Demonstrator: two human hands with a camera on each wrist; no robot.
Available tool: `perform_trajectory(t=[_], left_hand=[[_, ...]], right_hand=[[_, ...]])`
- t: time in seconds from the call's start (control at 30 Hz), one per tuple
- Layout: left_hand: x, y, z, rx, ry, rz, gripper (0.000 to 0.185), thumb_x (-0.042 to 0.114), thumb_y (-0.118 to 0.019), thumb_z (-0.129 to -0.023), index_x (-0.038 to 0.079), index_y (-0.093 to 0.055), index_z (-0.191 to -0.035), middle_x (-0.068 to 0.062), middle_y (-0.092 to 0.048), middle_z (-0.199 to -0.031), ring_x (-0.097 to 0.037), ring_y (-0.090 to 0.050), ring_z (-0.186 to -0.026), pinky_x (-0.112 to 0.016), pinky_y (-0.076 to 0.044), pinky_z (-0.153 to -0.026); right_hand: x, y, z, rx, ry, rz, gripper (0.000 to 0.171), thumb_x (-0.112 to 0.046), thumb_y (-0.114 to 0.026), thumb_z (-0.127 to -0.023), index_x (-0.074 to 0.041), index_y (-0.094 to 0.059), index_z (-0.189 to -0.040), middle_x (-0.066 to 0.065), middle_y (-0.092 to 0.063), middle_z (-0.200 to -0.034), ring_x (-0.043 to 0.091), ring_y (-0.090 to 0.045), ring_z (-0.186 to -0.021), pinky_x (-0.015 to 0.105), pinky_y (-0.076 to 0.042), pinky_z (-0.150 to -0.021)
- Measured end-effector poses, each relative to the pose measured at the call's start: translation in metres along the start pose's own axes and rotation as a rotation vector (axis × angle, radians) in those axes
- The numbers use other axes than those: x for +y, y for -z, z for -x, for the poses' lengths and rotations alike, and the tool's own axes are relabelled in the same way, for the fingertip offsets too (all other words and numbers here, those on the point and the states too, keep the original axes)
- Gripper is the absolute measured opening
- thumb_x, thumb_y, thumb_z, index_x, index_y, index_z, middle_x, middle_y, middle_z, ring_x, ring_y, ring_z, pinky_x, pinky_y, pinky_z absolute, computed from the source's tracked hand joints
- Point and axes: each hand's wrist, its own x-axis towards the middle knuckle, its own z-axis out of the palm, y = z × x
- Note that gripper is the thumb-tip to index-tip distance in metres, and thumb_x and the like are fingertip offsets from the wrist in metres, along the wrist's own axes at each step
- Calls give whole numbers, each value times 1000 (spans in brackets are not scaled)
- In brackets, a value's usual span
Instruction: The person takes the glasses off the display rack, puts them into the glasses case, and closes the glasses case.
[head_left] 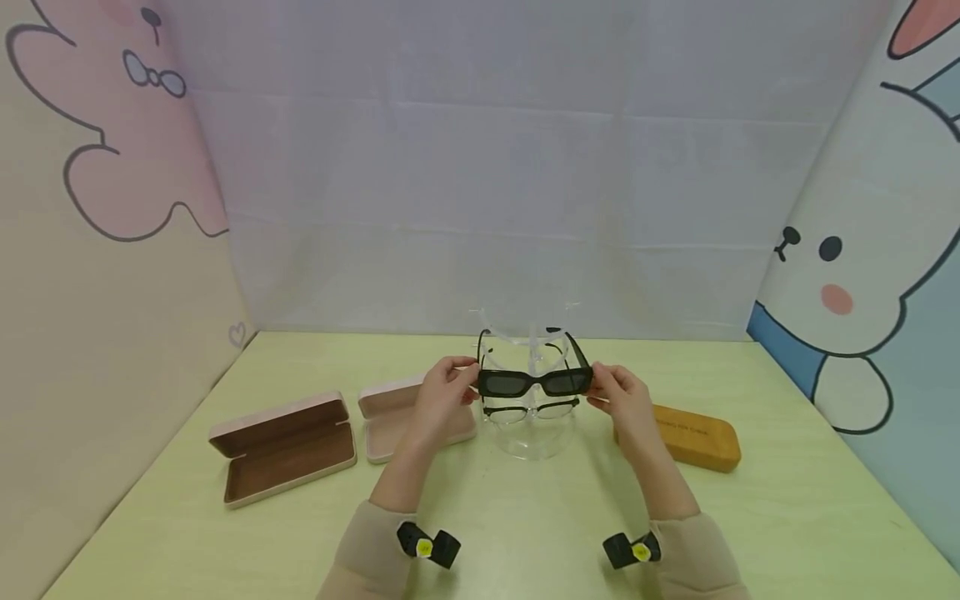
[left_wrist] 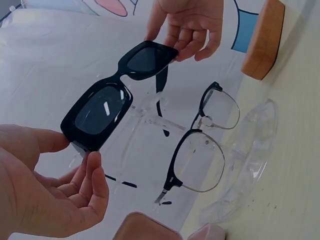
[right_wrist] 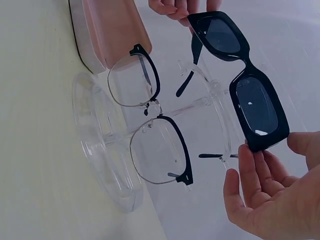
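Black rectangular sunglasses [head_left: 505,383] are held level in front of a clear glasses stand [left_wrist: 257,155], lenses toward me. My left hand [head_left: 442,387] pinches their left end between thumb and fingers, as the left wrist view shows. At the other end, my right hand [right_wrist: 275,192] pinches the corner of the frame the same way. Below the sunglasses, half-rim eyeglasses [left_wrist: 175,160] with black brows and thin metal lower rims rest on the stand. In the head view the sunglasses' temples reach back around the upper stand; whether they touch its top arm cannot be made out.
On the left of the table [head_left: 525,533] lies an open case with brown lining [head_left: 288,467]. Beside it stands an open pink-lined case [head_left: 382,429], partly behind my left forearm. An orange-brown case [head_left: 701,437] lies at right behind my right wrist. A white sheet [head_left: 480,183] hangs behind.
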Motion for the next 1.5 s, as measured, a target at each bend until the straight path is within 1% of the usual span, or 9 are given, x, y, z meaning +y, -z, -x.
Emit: perform_trajectory(t=[0.1,0.27,0.37,0.53,0.67,0.77,1.17,1.33,1.5], left_hand=[[2,4,0,-32,4,15,31,20,-55,-89,2,-55,-115,-4,-60,-79,-16,-58,-65,-26,-48,-67],[8,9,2,-62,13,16,32,21,-56,-89,4,-55,-116,-2,-58,-76,-14,-57,-66,-33,-49,-73],[13,11,5,-76,5,14,34,22,-56,-89,4,-55,-117,-2,-58,-76,-16,-57,-67,-35,-49,-75],[22,11,11,-100,-4,34,34,21,-55,-90,4,-54,-119,-1,-56,-73,-16,-57,-66,-30,-48,-71],[28,11,16,-113,-13,48,35,20,-55,-91,3,-52,-120,-1,-55,-71,-14,-55,-63,-28,-47,-69],[34,12,21,-122,-22,46,34,19,-53,-91,3,-51,-121,-1,-55,-70,-13,-54,-62,-29,-48,-70],[57,20,46,-132,-88,22,33,17,-54,-91,7,-50,-123,0,-50,-66,-16,-51,-61,-28,-45,-65],[64,22,54,-168,-136,17,33,17,-52,-92,9,-48,-124,-1,-49,-67,-19,-51,-64,-28,-45,-66],[68,23,60,-202,-137,4,34,16,-50,-94,8,-46,-126,-1,-50,-69,-23,-53,-67,-28,-46,-68]], right_hand=[[-2,0,1,0,-25,-12,36,-35,-45,-95,1,-52,-96,-6,-58,-76,5,-58,-71,20,-50,-75],[-8,1,4,-1,-57,-33,29,-32,-49,-94,-5,-53,-84,-7,-58,-71,6,-57,-66,21,-50,-74],[-13,1,7,-7,-63,-33,28,-31,-49,-94,-4,-52,-90,-8,-57,-70,5,-57,-66,20,-50,-73],[-23,5,14,-34,-62,-27,33,-31,-45,-96,0,-49,-105,-7,-54,-71,4,-55,-67,18,-49,-74],[-30,8,20,-63,-41,-37,34,-31,-45,-96,0,-49,-109,-6,-53,-71,5,-54,-67,19,-49,-74],[-35,11,25,-84,-16,-40,34,-29,-45,-96,1,-48,-112,-7,-53,-71,5,-54,-67,19,-49,-74],[-57,17,45,-132,80,-9,31,-26,-46,-96,2,-51,-110,-7,-55,-72,8,-53,-67,20,-48,-71],[-64,19,50,-129,116,15,35,-29,-47,-95,2,-51,-111,-8,-56,-73,8,-53,-67,19,-48,-72],[-69,22,54,-136,134,28,35,-30,-47,-95,1,-52,-110,-8,-56,-73,8,-53,-68,18,-48,-73]])
